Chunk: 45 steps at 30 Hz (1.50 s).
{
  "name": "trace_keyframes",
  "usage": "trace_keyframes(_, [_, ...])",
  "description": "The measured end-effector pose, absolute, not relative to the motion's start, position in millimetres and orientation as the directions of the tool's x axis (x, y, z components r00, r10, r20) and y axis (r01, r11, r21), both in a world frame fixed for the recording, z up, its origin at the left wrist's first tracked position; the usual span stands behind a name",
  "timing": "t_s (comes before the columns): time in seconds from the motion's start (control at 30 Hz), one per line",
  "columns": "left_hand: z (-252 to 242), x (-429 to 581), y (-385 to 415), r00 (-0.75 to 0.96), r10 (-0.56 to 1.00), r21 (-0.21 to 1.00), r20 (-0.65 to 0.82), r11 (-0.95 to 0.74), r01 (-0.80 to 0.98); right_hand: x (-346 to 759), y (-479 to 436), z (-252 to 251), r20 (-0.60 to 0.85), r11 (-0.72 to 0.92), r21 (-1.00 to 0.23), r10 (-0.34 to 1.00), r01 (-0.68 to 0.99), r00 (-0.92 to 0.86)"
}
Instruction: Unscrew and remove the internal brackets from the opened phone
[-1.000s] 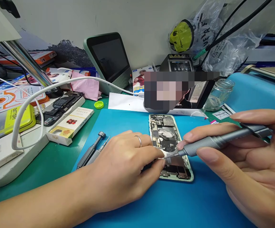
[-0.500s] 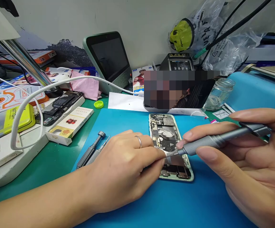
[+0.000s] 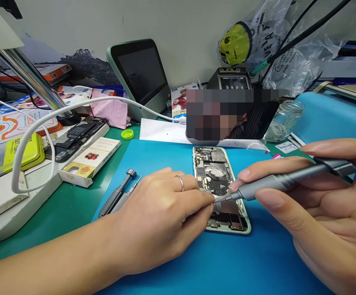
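Observation:
An opened smartphone (image 3: 216, 168) lies on the blue mat with its inner parts showing. Above it, my right hand (image 3: 316, 205) grips a grey precision screwdriver (image 3: 264, 187) between thumb and fingers, the thin tip pointing left. My left hand (image 3: 168, 215), with a ring on one finger, is pinched closed right at that tip, over the phone's left edge. Whatever lies between its fingertips is too small or hidden to make out. Two more tools, a dark grey screwdriver (image 3: 116, 194) and a thin pointed one (image 3: 130, 192), rest beyond my left wrist, partly covered.
A propped-up phone (image 3: 252, 121) with a white cable stands behind the mat (image 3: 153, 157), beside a glass jar (image 3: 285, 119). To the left are a cigarette box (image 3: 92, 159), another opened phone (image 3: 79, 137) and a lamp pole (image 3: 38, 78). A smart display (image 3: 141, 73) stands at the back.
The screwdriver's rear end has shifted slightly to the right along with my right fingers. My left hand and the opened phone stay practically where they were.

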<state>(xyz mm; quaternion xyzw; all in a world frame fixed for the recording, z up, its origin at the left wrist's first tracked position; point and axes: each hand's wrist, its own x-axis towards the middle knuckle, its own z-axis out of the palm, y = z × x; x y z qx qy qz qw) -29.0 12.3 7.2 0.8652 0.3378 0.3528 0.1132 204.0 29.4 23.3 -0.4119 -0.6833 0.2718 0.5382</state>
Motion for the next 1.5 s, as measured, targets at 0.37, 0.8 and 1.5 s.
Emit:
trace_keyframes(0.37, [6.5,-28.3,13.0,0.518,0.680,0.451,0.518,-0.732,0.510,206.4,28.9,19.3,0.514,0.518,-0.820,0.853,0.243,-0.088])
trace_keyframes(0.8, [6.2,-29.2,13.8,0.533,0.675,0.421,0.510,-0.736,0.530,200.0,30.1,20.4,0.496,0.495,-0.836,0.866,0.237,-0.057])
trace_keyframes(1.5, [6.0,-27.1,13.9,0.525,0.671,0.427,0.523,-0.740,0.520,203.9,29.7,15.8,0.542,0.550,-0.794,0.833,0.258,-0.110])
